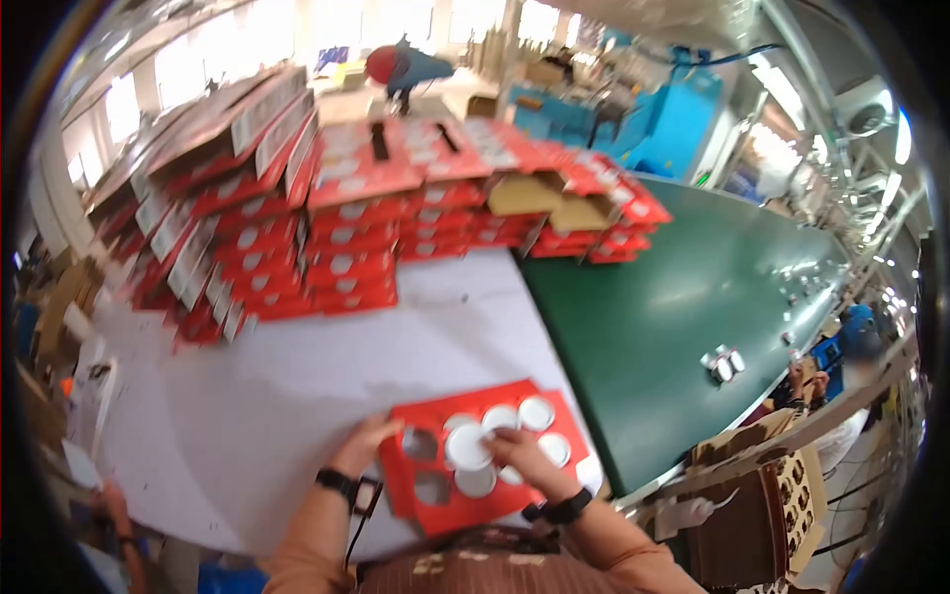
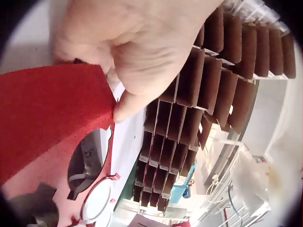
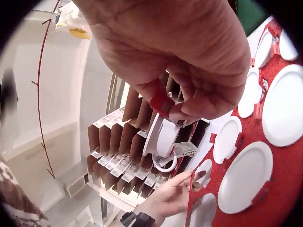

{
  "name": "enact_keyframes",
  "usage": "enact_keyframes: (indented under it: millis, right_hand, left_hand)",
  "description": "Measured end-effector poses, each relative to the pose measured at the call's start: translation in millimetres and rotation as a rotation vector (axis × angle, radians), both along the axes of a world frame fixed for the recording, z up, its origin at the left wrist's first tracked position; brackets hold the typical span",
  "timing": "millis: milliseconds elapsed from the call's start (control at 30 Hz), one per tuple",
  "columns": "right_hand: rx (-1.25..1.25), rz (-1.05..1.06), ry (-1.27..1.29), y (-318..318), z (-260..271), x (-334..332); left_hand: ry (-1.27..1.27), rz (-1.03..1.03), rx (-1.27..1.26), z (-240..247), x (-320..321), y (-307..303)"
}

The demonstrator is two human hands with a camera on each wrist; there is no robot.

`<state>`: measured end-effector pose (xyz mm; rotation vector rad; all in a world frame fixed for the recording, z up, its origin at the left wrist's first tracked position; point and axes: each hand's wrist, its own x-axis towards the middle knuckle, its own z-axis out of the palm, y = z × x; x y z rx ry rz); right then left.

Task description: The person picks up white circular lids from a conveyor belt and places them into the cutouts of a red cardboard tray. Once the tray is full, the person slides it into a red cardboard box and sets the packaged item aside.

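Note:
A red cardboard tray point(image 1: 450, 517) with round cut-outs lies on the white table. White round light fittings point(image 1: 536, 414) fill several cut-outs, while two holes point(image 1: 431, 487) at its left show dark. My left hand point(image 1: 368, 443) grips the tray's left edge; in the left wrist view its thumb point(image 2: 128, 108) lies along the card edge and the other fingers are mostly hidden. Over the tray, my right hand point(image 1: 524, 460) pinches a white round light fitting point(image 3: 161, 137). That fitting is tilted on edge in the right wrist view, with a metal spring and a small printed label point(image 3: 184, 150) near the fingers.
Tall stacks of red cartons point(image 1: 356, 178) line the table's far side. A green conveyor belt point(image 1: 633, 327) runs along the right, bearing white fittings point(image 1: 727, 366). At lower right are a white bottle point(image 1: 693, 511) and a brown divided carton point(image 1: 792, 495). Another person point(image 1: 841, 366) is beyond the belt.

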<state>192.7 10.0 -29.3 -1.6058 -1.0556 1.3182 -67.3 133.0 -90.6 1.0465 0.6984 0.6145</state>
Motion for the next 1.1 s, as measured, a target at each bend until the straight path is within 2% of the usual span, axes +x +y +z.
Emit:
enact_keyframes:
  millis: [67, 167, 333, 467, 600, 667, 733, 800, 833, 867, 933, 967, 1100]
  right_hand:
    - [-0.037, 0.092, -0.022, 9.8, -0.7, -6.9]
    - [0.023, 0.089, -0.099, 19.2, -8.8, -19.7]
    - [0.184, 0.121, -0.384, 23.7, -21.2, -37.2]
    - [0.18, 0.131, -0.55, 26.0, -19.2, -49.5]
    - [0.159, 0.202, -0.574, 30.2, -26.4, -54.8]
    - [0.174, 0.143, -0.576, 26.3, -36.1, -59.2]
    - [0.141, 0.114, -0.518, 28.5, -39.1, -59.8]
    - [0.124, 0.107, -0.601, 28.2, -38.8, -63.3]
    - [0.193, 0.08, -0.591, 27.2, -42.3, -63.8]
    - [0.07, 0.109, -0.46, 24.2, -10.9, -68.7]
    - [0.099, 0.086, -0.29, 22.5, -18.2, -66.9]
    - [0.098, 0.092, -0.291, 23.6, -21.6, -67.8]
    - [0.127, 0.065, -0.367, 20.8, -26.0, -69.0]
  left_hand:
    - [0.13, -0.174, -0.166, -13.7, -7.8, 8.4]
    - [0.151, -0.129, -0.238, -3.0, -5.8, 4.2]
    - [0.106, -0.176, -0.256, -6.8, -11.0, 5.1]
    - [0.153, -0.165, -0.246, 15.3, -8.2, -0.9]
    - [0.091, -0.171, -0.24, 9.6, -6.8, 0.3]
    - [-0.113, -0.163, -0.092, 1.8, -5.5, -4.7]
    - [-0.184, -0.199, -0.053, -0.2, -4.4, -4.2]
    - [-0.14, -0.236, -0.057, -8.2, -8.5, 1.1]
    - [-0.098, -0.229, -0.112, -9.3, -9.1, 1.2]
    - [-0.064, -0.23, -0.148, -10.2, -8.9, 2.4]
    - [0.028, -0.185, -0.211, 8.8, -9.8, -4.9]
    - [0.118, -0.169, -0.251, 16.2, -9.8, -6.2]
    - [0.085, -0.246, -0.223, 8.3, -9.9, -1.8]
